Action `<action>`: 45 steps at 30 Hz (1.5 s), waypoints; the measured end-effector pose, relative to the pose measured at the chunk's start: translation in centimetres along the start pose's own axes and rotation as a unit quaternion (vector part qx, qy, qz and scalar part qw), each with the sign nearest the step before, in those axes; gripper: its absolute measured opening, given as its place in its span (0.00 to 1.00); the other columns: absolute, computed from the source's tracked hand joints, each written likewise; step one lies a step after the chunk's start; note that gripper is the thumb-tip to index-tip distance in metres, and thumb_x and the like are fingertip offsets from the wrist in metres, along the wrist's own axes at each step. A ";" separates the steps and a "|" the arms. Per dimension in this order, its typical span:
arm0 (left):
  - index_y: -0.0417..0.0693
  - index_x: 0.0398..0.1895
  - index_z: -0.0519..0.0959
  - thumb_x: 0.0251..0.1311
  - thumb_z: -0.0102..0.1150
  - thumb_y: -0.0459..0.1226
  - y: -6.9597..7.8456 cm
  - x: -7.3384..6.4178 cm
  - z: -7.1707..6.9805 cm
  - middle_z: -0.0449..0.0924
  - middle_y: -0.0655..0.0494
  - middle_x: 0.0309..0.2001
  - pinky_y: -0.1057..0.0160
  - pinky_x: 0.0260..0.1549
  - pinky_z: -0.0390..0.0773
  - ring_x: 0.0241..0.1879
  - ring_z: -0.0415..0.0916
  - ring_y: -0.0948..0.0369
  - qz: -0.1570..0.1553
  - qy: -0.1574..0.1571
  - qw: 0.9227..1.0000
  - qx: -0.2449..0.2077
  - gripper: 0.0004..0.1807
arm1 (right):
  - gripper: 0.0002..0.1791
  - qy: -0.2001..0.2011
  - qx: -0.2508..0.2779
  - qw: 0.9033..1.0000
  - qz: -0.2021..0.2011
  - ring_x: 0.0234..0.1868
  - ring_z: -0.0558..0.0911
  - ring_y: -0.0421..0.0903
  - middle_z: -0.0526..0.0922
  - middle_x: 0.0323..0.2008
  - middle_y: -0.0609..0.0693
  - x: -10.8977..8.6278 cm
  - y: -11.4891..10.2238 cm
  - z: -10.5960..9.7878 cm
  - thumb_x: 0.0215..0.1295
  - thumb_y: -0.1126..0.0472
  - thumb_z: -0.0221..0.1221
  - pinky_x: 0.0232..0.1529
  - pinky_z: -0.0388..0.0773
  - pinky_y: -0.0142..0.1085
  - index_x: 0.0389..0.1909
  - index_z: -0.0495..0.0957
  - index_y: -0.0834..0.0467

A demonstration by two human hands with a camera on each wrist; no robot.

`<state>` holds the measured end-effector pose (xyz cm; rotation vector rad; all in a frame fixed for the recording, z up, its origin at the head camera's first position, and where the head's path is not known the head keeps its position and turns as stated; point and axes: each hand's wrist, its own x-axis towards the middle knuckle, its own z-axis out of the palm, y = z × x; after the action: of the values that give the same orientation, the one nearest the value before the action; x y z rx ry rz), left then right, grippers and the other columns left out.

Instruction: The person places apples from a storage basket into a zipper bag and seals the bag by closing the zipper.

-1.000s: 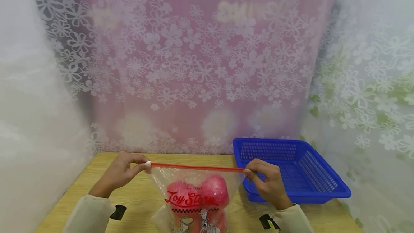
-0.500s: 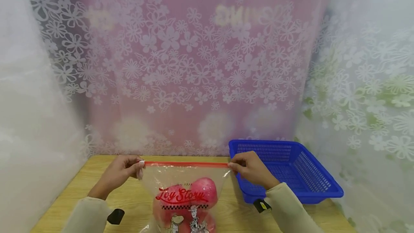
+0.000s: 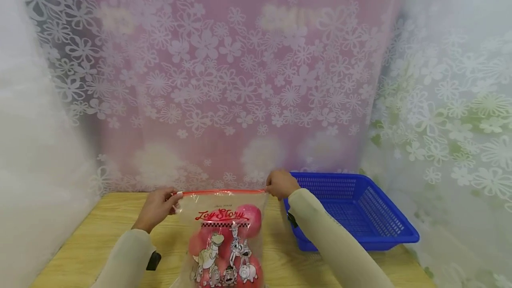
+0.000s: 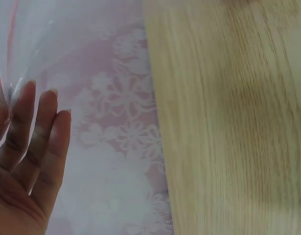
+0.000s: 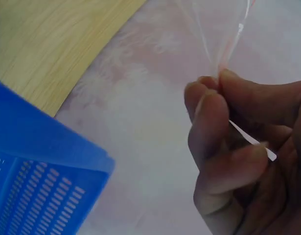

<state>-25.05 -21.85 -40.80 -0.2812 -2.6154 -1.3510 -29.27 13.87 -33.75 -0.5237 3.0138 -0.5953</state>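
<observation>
A clear zip bag (image 3: 224, 234) with a red zip strip, red "Toy Story" lettering and cartoon figures hangs upright between the hands in the head view. Several round pink-red things show inside it; their kind is unclear behind the print. My left hand (image 3: 157, 208) pinches the top left corner by the white slider end, its other fingers nearly straight in the left wrist view. With thumb and fingertips, my right hand (image 3: 282, 184) pinches the top right corner. In the right wrist view the gathered film (image 5: 221, 54) rises from those fingertips. The bag's bottom lies beyond the head view.
A blue perforated basket (image 3: 352, 243) stands on the wooden table (image 3: 92, 243) at the right, just beside the right forearm. Floral curtains (image 3: 240, 101) rise behind the table and along its sides.
Both hands have raised the bag, showing more of its printed front. My right hand has moved left and upward, closer to the left hand, and the bag's mouth spans less width.
</observation>
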 end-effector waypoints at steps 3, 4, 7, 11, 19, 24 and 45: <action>0.38 0.46 0.80 0.69 0.54 0.40 -0.4 1.0 0.6 0.77 0.53 0.22 0.60 0.23 0.79 0.21 0.79 0.55 0.008 -0.013 0.998 0.060 0.14 | 0.16 -0.017 -0.028 0.999 0.032 0.11 0.78 0.43 0.79 0.12 0.48 1.9 0.6 0.7 0.63 0.66 0.60 0.16 0.77 0.34 0.15 0.82 0.57; 0.38 0.48 0.80 0.69 0.54 0.40 -0.5 1.3 0.8 0.77 0.54 0.21 0.61 0.21 0.78 0.20 0.78 0.56 0.008 -0.017 0.996 0.084 0.15 | 0.15 -0.021 -0.032 0.998 0.045 0.10 0.78 0.43 0.80 0.12 0.49 2.5 0.7 1.0 0.62 0.68 0.59 0.16 0.77 0.35 0.15 0.82 0.57; 0.38 0.53 0.79 0.69 0.54 0.41 -0.9 2.2 1.6 0.76 0.56 0.18 0.62 0.17 0.74 0.17 0.75 0.60 -0.005 -0.030 0.989 0.148 0.18 | 0.13 -0.026 -0.057 0.995 0.076 0.09 0.77 0.42 0.81 0.12 0.51 4.1 1.2 2.0 0.61 0.69 0.58 0.15 0.77 0.34 0.17 0.81 0.59; 0.38 0.54 0.78 0.69 0.53 0.42 -1.5 3.2 2.6 0.76 0.58 0.17 0.61 0.15 0.73 0.15 0.73 0.63 -0.027 -0.039 0.980 0.192 0.18 | 0.07 -0.024 -0.084 0.990 0.114 0.10 0.78 0.41 0.82 0.15 0.53 5.5 1.4 3.1 0.62 0.68 0.59 0.14 0.77 0.33 0.25 0.81 0.61; 0.34 0.51 0.76 0.70 0.51 0.38 -1.8 3.8 3.6 0.75 0.57 0.19 0.61 0.19 0.74 0.18 0.73 0.63 -0.053 -0.053 0.977 0.199 0.16 | 0.04 -0.004 -0.098 0.982 0.159 0.30 0.82 0.51 0.84 0.34 0.57 6.2 1.1 4.5 0.61 0.65 0.60 0.31 0.82 0.46 0.35 0.83 0.60; 0.31 0.57 0.73 0.71 0.49 0.38 -2.1 3.5 3.7 0.76 0.56 0.20 0.59 0.21 0.76 0.17 0.74 0.63 -0.038 -0.062 0.979 0.190 0.20 | 0.06 0.011 -0.097 0.982 0.163 0.39 0.82 0.52 0.85 0.41 0.55 6.0 1.3 5.2 0.62 0.64 0.60 0.41 0.81 0.50 0.38 0.83 0.59; 0.35 0.67 0.65 0.69 0.49 0.54 0.0 2.7 4.0 0.66 0.32 0.64 0.34 0.57 0.64 0.62 0.63 0.35 -0.010 -0.104 0.984 0.143 0.35 | 0.09 -0.011 -0.052 0.988 0.145 0.27 0.78 0.48 0.82 0.28 0.51 4.4 0.0 4.7 0.60 0.57 0.62 0.30 0.80 0.44 0.36 0.83 0.59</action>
<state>-27.99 -18.36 -42.38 -0.3702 -2.9461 -0.9791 -32.99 10.76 -37.91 -0.0886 3.0277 -0.4137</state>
